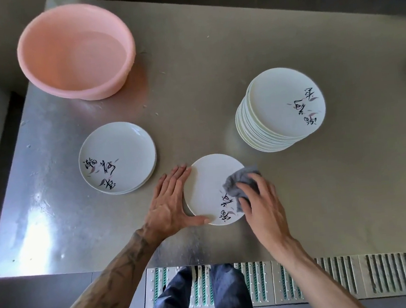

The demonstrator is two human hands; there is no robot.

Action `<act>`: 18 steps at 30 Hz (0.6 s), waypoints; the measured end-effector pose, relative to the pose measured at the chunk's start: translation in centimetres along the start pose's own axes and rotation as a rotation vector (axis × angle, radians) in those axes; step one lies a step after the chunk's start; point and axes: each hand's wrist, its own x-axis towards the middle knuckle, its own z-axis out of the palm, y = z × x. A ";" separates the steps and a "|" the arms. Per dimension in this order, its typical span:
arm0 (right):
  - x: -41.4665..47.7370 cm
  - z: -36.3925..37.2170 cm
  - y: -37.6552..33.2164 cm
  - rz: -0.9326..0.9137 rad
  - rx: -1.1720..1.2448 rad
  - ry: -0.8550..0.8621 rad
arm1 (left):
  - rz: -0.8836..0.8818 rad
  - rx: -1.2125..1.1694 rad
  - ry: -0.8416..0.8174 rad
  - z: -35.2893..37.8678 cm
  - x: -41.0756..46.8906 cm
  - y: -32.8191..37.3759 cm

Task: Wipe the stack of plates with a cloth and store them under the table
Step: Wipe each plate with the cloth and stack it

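A white plate (206, 185) with black brush writing lies flat near the front edge of the steel table (213, 61). My left hand (170, 201) lies flat beside it, fingers straight along its left rim and thumb against its near rim. My right hand (261, 203) presses a crumpled grey cloth (239, 180) onto the plate's right side, fingers curled over the cloth. A tall stack of matching plates (279, 111) stands at the right. A low pile of two or three plates (116, 157) sits at the left.
A pink plastic basin (75, 49) holding some water stands at the table's back left. Below the front edge, a metal floor grate (333, 278) runs across, and my legs in dark trousers (201, 300) stand over it.
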 end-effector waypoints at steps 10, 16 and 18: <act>-1.4 -0.4 -0.9 0.178 0.378 0.052 | 0.128 0.183 -0.068 -0.6 -0.4 0.8; -1.5 -2.0 -0.4 0.180 0.487 0.205 | 0.142 0.226 -0.040 -2.4 -0.2 1.7; -1.0 -2.8 -0.5 0.199 0.533 0.326 | 0.198 0.219 0.053 -2.9 0.0 2.0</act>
